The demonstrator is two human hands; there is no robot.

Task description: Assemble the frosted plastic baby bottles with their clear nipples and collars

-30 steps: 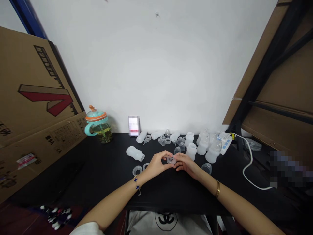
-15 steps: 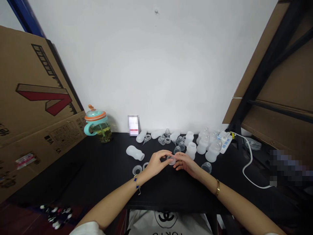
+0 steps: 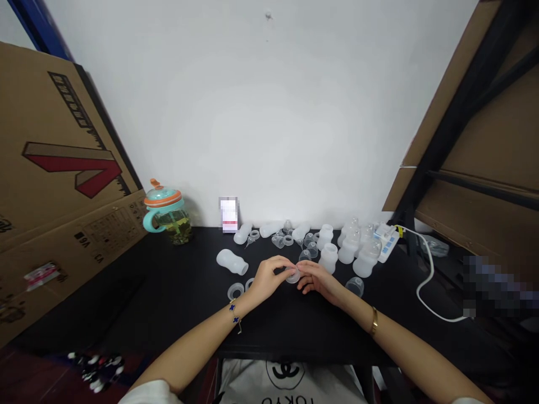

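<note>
Between my two hands is a small clear ring-shaped bottle part (image 3: 292, 275), perhaps a collar with a nipple in it; the fingers cover much of it. My left hand (image 3: 270, 276) pinches its left side with thumb and fingers. On its right, my right hand (image 3: 319, 279) grips it with thumb and index finger, the other fingers curled below. Close to my left wrist lies a translucent collar ring (image 3: 236, 291), with another partly hidden behind the hand. A frosted baby bottle (image 3: 232, 262) lies on its side beyond my left hand. An open bottle (image 3: 328, 258) stands behind my right hand.
Several capped bottles (image 3: 367, 258) stand at the right beside a white power strip (image 3: 387, 241) with a cable (image 3: 430, 275). Loose nipples and rings (image 3: 287, 240) lie along the wall. A tea jug (image 3: 168, 216) and a phone-like screen (image 3: 229, 215) stand at the left; a carton (image 3: 71, 185) flanks them.
Both hands stay together on the clear part, with only slight finger movement. The whole view has shifted a little.
</note>
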